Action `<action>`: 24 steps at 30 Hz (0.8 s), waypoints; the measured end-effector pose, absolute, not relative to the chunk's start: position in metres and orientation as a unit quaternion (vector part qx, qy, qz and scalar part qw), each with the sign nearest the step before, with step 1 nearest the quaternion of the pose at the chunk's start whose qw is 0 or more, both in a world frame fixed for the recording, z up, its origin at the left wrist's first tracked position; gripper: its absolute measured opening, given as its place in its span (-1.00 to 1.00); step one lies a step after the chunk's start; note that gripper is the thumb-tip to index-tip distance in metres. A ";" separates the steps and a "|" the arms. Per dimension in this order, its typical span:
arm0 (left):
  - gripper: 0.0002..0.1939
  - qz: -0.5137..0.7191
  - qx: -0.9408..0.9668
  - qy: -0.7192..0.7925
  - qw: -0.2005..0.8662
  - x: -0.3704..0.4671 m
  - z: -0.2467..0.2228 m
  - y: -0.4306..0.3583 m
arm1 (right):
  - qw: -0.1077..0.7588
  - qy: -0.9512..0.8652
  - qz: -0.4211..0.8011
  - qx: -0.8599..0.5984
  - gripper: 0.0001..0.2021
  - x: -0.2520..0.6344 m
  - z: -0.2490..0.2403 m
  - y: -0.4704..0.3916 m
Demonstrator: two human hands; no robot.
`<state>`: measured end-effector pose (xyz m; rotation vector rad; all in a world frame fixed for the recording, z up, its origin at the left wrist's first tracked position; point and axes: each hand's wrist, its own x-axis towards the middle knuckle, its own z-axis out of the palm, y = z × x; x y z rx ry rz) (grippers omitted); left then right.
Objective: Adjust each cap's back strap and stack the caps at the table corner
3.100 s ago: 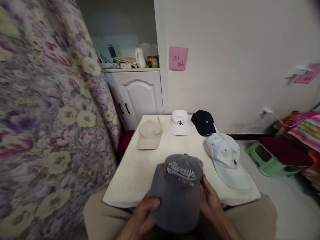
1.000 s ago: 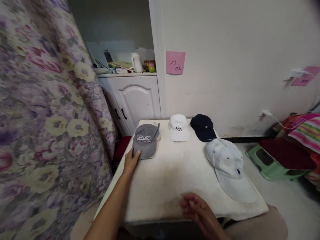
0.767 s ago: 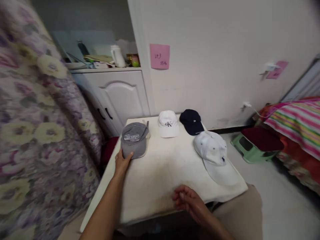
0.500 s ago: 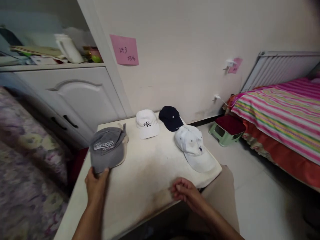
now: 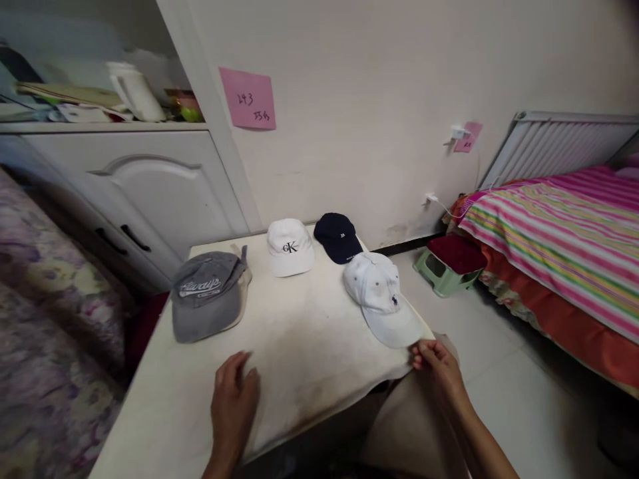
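At the right front of the table, the fingers of my right hand (image 5: 435, 359) are closed at the brim edge of a pale baseball cap (image 5: 377, 286) with a small dark rider logo. My left hand (image 5: 233, 399) is over the front of the table, holding nothing, thumb and fingers apart. Beyond it to the left sits a grey baseball cap (image 5: 204, 299) with white lettering, overlapping a beige piece mostly hidden behind it. Near the wall are a white "CK" cap (image 5: 290, 247) and a navy cap (image 5: 338, 236), the navy one close behind the pale cap.
The cream-covered table (image 5: 299, 332) stands against the wall. On its left are a white cabinet (image 5: 160, 179) and a flowered cloth (image 5: 54, 319). To the right are a green stool (image 5: 444, 273) with a dark red top and a bed (image 5: 559, 213) with striped bedding.
My left hand has let go of the grey cap's brim and moved right and nearer. My right hand has moved right to the pale cap's brim.
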<state>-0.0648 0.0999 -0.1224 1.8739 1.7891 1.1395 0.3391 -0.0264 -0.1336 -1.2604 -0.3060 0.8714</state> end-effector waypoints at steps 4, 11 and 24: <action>-0.63 0.391 0.657 0.625 0.159 -0.065 -0.124 0.102 | 0.729 -0.089 0.399 -0.549 -0.46 0.340 -0.139 -0.031; -0.70 0.400 0.658 0.618 0.156 -0.065 -0.123 0.098 | 0.746 -0.009 0.491 -0.450 -0.64 0.338 -0.147 -0.020; -0.73 0.418 0.629 0.609 0.242 -0.056 -0.112 0.091 | 0.715 -0.017 0.595 -0.367 -0.57 0.307 -0.123 0.001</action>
